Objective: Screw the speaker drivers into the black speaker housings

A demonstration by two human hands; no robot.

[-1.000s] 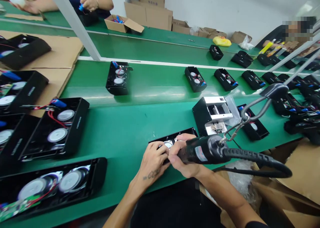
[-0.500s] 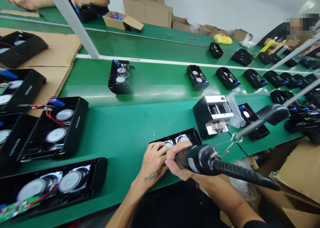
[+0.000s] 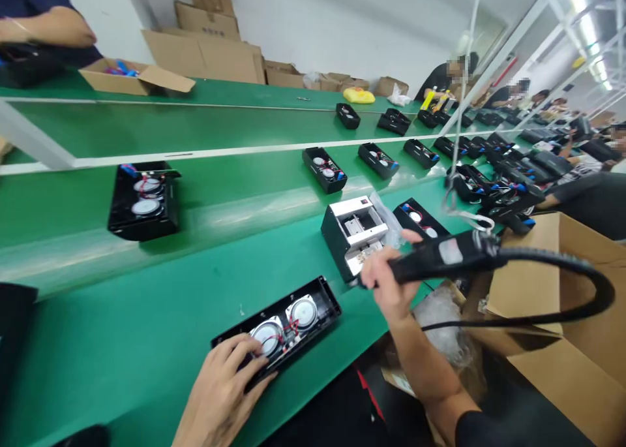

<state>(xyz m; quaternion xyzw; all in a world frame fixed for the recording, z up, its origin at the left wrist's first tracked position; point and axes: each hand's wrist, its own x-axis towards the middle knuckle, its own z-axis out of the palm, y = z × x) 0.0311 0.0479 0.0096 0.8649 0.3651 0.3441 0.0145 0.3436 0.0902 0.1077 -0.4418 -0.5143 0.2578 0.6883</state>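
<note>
The fingers (image 3: pixel 252 367) of our left hand (image 3: pixel 220 388) lie bent over the left end of the black speaker case (image 3: pixel 287 335); whether they pinch its wall or only rest there, we cannot tell. The case sits slantwise on the green bench (image 3: pixel 186 316). Our right hand (image 3: pixel 388 280) is wrapped round the black handheld tool (image 3: pixel 423 262). Half a second ago both our hands met over the case; now the right has moved off to its right, tool and all, so both round speakers (image 3: pixel 303 313) show with their red wires (image 3: pixel 293 327). Behind that hand stands the black-and-white machine (image 3: pixel 355 228). Our view has swung rightward, losing most of the near-left cases and gaining more people (image 3: pixel 589 199). Farther off lie similar cases (image 3: pixel 379 161), then cardboard cartons (image 3: pixel 205 52) by the wall (image 3: pixel 313 23).
</note>
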